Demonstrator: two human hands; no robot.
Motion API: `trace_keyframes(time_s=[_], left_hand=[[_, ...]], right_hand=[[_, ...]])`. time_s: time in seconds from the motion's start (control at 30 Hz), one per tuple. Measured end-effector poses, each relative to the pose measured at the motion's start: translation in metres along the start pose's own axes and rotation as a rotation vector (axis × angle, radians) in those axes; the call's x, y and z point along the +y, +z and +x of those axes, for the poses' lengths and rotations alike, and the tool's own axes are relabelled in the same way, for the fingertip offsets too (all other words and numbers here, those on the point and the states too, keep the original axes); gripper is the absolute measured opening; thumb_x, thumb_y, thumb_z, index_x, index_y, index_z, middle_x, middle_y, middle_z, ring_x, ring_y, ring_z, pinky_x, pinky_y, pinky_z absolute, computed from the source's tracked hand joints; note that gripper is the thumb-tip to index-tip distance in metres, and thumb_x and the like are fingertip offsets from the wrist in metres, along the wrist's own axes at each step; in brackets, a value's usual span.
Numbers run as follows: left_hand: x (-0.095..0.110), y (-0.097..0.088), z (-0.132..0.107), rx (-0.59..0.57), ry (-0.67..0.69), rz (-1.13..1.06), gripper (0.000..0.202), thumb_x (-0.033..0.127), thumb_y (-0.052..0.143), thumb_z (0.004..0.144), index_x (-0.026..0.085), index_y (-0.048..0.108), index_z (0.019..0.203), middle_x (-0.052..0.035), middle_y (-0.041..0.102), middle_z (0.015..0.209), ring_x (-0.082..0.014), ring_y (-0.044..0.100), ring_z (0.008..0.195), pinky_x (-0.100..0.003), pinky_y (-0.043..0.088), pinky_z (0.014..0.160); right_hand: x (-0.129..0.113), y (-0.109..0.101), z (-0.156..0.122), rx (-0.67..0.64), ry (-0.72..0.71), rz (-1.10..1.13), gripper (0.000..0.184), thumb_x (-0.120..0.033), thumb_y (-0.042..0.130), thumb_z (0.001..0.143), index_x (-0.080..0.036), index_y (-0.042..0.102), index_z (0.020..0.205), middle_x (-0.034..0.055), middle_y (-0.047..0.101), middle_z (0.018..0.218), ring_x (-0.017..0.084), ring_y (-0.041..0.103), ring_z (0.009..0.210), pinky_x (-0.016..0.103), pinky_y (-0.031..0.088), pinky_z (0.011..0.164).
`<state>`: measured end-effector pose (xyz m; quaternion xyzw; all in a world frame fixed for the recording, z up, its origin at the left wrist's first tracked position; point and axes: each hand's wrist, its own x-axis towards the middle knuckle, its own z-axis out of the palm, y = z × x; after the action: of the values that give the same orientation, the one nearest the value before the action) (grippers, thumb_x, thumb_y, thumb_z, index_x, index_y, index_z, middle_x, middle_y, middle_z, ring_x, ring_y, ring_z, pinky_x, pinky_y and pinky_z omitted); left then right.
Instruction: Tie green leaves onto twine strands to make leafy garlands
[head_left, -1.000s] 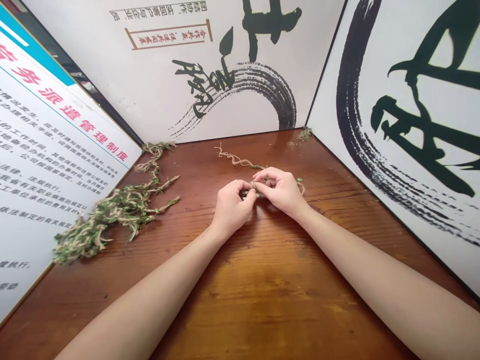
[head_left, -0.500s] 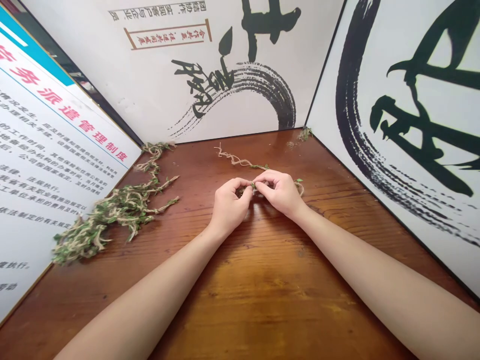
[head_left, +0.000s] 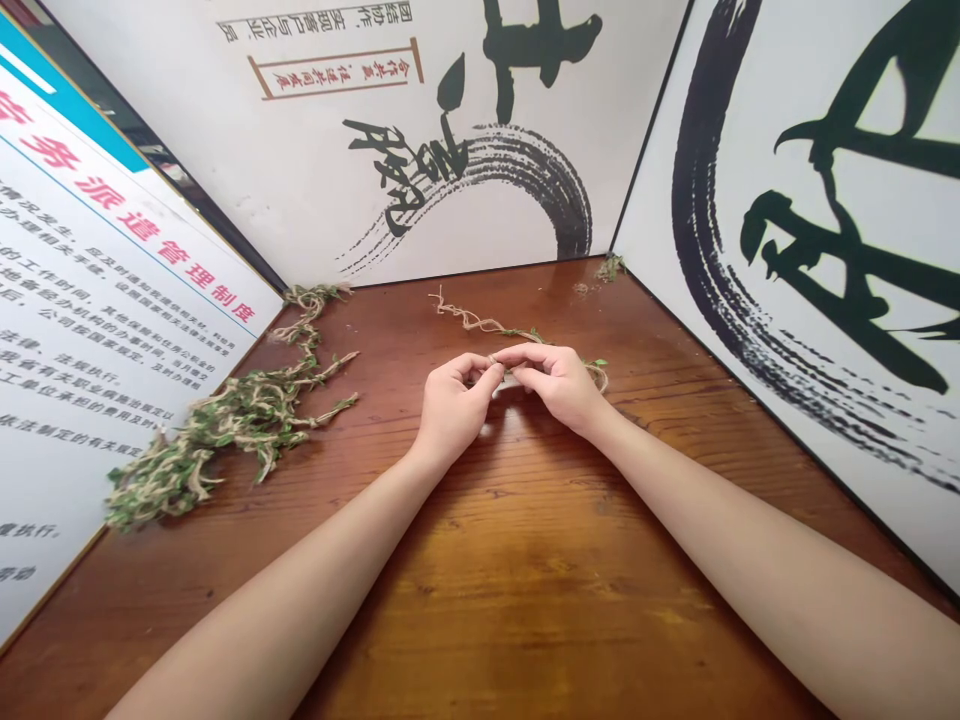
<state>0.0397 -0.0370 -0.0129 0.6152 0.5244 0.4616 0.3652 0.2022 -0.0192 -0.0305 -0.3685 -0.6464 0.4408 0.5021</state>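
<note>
Leafy twine [head_left: 480, 322], head view: jute strand with small green leaves; frayed far end lies on the tabletop, middle runs into the person's hands, and a loop shows just beyond the right hand.
Left hand [head_left: 454, 405]: fingers curled, pinching the twine.
Right hand [head_left: 559, 385]: fingers curled, pinching the twine just beside the left hand's grip.
Tabletop [head_left: 525, 570]: reddish-brown wood beneath both forearms.
Twine pile [head_left: 247, 420]: tangled leafy strands, left of the hands, against the notice board [head_left: 97, 300].
Leaf scraps [head_left: 611, 267]: far right corner of the tabletop.
Calligraphy panels [head_left: 480, 200]: black brushwork, standing behind and right of the tabletop.
</note>
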Motion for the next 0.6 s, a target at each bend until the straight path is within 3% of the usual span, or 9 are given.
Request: trace_keyframes(time_s=[0.07, 0.2, 0.4, 0.53, 0.6], left_hand=[[0.0011, 0.0009, -0.0008, -0.005, 0.027, 0.015, 0.022, 0.036, 0.069, 0.083, 0.015, 0.071, 0.077, -0.0009, 0.063, 0.066, -0.0108, 0.051, 0.060, -0.025, 0.042, 0.060], [0.0026, 0.0027, -0.0019, -0.019, 0.064, 0.040, 0.021, 0.036, 0.068, 0.081, 0.016, 0.071, 0.073, -0.0008, 0.065, 0.065, -0.0112, 0.051, 0.058, -0.025, 0.042, 0.059], [0.0040, 0.0030, -0.0025, 0.044, 0.034, 0.103, 0.014, 0.026, 0.068, 0.080, 0.017, 0.074, 0.073, -0.0008, 0.069, 0.069, -0.0125, 0.057, 0.064, -0.026, 0.045, 0.064], [0.0050, 0.0029, -0.0032, 0.086, 0.015, 0.133, 0.012, 0.023, 0.066, 0.079, 0.017, 0.073, 0.071, -0.0007, 0.068, 0.067, -0.0126, 0.057, 0.061, -0.025, 0.046, 0.062], [0.0046, 0.0030, -0.0036, 0.063, 0.010, 0.110, 0.014, 0.027, 0.067, 0.082, 0.016, 0.076, 0.081, -0.0015, 0.069, 0.069, -0.0128, 0.057, 0.060, -0.026, 0.046, 0.060]], right_hand=[[-0.0020, -0.0004, 0.0010, 0.021, 0.061, 0.083, 0.023, -0.031, 0.064, 0.081, -0.016, 0.071, 0.097, 0.0061, 0.075, 0.093, 0.017, 0.068, 0.082, 0.032, 0.053, 0.075], [-0.0041, -0.0016, 0.0015, 0.047, 0.150, 0.164, 0.039, -0.035, 0.077, 0.075, -0.016, 0.062, 0.104, 0.0043, 0.072, 0.083, 0.014, 0.064, 0.069, 0.029, 0.051, 0.065], [0.0009, 0.0007, -0.0001, 0.050, 0.014, 0.032, 0.024, -0.026, 0.069, 0.080, -0.015, 0.065, 0.102, 0.0045, 0.067, 0.088, 0.014, 0.064, 0.076, 0.029, 0.051, 0.071], [-0.0005, 0.0020, -0.0026, -0.023, -0.016, -0.065, 0.028, -0.019, 0.061, 0.084, -0.017, 0.065, 0.111, 0.0034, 0.064, 0.091, 0.013, 0.061, 0.075, 0.029, 0.050, 0.071], [-0.0010, 0.0015, -0.0029, -0.037, -0.026, -0.061, 0.028, -0.019, 0.061, 0.084, -0.017, 0.064, 0.112, 0.0038, 0.064, 0.092, 0.013, 0.061, 0.077, 0.030, 0.051, 0.074]])
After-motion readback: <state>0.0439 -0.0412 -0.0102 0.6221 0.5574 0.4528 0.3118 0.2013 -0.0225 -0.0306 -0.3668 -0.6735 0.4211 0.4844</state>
